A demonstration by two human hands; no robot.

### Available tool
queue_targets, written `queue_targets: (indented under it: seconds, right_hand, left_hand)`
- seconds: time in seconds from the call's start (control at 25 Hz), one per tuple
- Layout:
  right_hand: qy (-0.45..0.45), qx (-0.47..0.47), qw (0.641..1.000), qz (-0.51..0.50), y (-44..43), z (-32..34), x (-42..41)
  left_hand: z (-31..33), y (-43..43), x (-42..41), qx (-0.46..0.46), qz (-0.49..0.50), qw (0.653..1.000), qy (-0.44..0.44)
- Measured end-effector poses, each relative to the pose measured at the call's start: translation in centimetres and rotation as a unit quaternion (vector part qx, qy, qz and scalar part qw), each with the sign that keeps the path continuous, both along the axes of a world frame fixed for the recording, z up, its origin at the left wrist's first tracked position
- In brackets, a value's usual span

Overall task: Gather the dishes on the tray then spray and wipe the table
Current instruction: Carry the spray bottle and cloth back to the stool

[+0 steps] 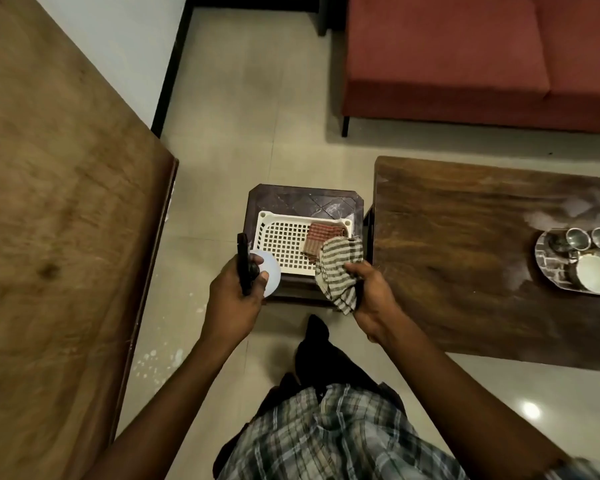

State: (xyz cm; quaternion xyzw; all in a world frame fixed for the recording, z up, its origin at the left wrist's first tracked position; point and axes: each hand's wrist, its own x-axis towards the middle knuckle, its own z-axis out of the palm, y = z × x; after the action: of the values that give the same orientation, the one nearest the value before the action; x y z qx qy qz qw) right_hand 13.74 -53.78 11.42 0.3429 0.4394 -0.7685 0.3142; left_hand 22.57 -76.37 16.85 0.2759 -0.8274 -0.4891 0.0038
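My left hand [234, 292] grips the spray bottle [262, 275], my right hand [371, 292] bunches the striped cloth [340, 268]. Dishes sit on the steel tray [551, 271] at three o'clock on the coffee table [465, 237]. I should mist lightly, then wipe around that tray.

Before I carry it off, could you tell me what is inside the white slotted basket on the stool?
The white basket holds a folded reddish checked cloth. The striped cloth in the right hand covers its near right corner.

Red sofa [465, 53] on pale tiled floor [243, 133].
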Motion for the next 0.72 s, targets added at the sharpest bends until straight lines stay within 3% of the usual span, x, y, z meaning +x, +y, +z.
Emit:
queue_targets:
  seconds: [0.36, 0.72]
  right_hand:
    - [-0.102, 0.073, 0.991, 0.046, -5.7, -9.2, -9.4]
    - [-0.121, 0.142, 0.976, 0.115, -6.4, -14.2, -12.2]
  left_hand:
    - [-7.9, -1.1, -10.4, -0.010, -0.048, 0.996, -0.073]
    - [-14.6, -2.0, -12.2, 0.021, -0.047, 0.992, -0.116]
